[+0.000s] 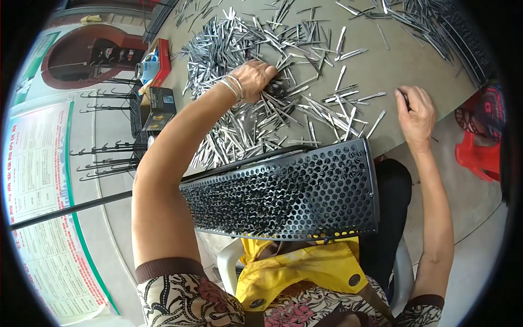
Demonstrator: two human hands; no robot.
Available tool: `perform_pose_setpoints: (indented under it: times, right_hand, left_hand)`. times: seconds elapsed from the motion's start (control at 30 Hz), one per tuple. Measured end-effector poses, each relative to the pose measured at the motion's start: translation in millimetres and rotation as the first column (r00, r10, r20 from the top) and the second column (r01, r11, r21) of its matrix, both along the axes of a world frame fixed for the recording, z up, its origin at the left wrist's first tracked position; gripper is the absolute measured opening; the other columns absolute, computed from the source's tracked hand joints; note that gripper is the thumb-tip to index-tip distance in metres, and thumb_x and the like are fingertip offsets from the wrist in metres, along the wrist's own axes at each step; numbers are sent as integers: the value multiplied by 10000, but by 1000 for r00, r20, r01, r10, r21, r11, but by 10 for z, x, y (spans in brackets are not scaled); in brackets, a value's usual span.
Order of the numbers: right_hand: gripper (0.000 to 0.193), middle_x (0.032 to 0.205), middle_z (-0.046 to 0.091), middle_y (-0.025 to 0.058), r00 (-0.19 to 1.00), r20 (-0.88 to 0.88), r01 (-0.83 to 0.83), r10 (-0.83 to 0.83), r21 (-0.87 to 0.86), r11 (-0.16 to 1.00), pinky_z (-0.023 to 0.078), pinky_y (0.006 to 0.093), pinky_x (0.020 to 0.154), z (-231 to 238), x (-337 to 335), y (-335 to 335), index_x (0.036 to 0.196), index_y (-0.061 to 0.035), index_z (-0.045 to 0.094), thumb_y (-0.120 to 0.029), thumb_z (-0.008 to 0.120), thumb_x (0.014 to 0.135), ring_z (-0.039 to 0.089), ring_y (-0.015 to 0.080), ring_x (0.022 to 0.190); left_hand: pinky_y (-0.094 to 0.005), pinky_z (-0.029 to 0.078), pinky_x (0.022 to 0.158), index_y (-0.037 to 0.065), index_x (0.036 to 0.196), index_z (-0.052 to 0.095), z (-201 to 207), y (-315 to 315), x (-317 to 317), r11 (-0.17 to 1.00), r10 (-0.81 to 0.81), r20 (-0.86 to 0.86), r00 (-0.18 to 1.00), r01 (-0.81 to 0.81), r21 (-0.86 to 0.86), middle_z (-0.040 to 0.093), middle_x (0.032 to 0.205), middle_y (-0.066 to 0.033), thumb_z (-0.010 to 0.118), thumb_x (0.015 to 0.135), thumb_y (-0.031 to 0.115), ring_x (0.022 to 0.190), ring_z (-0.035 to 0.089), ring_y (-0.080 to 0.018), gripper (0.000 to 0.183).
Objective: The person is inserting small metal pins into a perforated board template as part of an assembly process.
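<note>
My left hand [253, 80], with bracelets at its wrist, reaches into a wide heap of slender metal strips [226, 52] on the table. Its fingers curl down among darker strips, and what they grip is hidden. Over the table's right part, my right hand [417, 113] is closed, a small dark bit showing between thumb and fingers. Between my arms a black perforated panel [343, 185] leans at the table's near edge, above my lap. Many dark slim bits crowd the holes of its left and middle parts; its right part shows bare round holes.
Strips also lie scattered on the grey-brown tabletop [376, 65], with another pile [422, 27] at the far right beside a black rack [466, 46]. Left of the table are a red box [162, 62], a dark carton [158, 108] and black hooks [111, 147]. A red stool [476, 155] stands right.
</note>
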State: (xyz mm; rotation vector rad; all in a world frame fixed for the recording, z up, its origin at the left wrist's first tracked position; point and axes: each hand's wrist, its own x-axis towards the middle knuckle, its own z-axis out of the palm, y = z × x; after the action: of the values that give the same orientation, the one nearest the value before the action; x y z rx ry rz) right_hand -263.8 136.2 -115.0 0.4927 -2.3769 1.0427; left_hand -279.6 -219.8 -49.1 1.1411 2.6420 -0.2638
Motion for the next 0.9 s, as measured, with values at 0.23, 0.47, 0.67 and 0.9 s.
perform_pose_setpoints:
  times: [0.23, 0.47, 0.67, 0.9]
  right_hand:
    - [75, 702, 553, 101, 1000, -10, 4, -4, -17, 1000, 420, 323, 613, -37, 8, -4, 753, -15, 564, -64, 615, 728, 533, 261, 667]
    - [51, 715, 576, 82, 999, -44, 12, -13, -17, 1000, 431, 346, 605, -39, -17, 6, 740, -36, 563, -56, 603, 715, 541, 263, 675]
    - [64, 714, 562, 97, 999, -48, 11, -13, -27, 1000, 428, 339, 615, -39, -7, 9, 743, -27, 557, -67, 604, 728, 539, 269, 679]
    - [64, 709, 561, 100, 998, -64, 11, -12, -16, 1000, 429, 352, 614, -52, 15, 26, 741, -32, 556, -63, 607, 721, 538, 276, 682]
  left_hand:
    - [-393, 471, 646, 36, 974, 417, 107, 400, 61, 881, 412, -9, 911, -401, -249, 566, 765, -169, 587, 663, 43, 744, 578, -319, 355]
    - [-367, 487, 679, 59, 811, 559, 548, 522, 8, 721, 692, -147, 707, -686, 99, 607, 755, -177, 598, 666, 132, 727, 598, -322, 167]
    - [-383, 458, 671, -1, 771, 585, 634, 291, 100, 482, 873, -167, 458, -758, 440, 600, 758, -220, 635, 640, 219, 752, 578, -371, 261]
    - [-356, 463, 672, 16, 867, 601, 712, 365, 294, 386, 914, -110, 389, -760, 523, 624, 788, -181, 692, 637, 194, 768, 609, -305, 305]
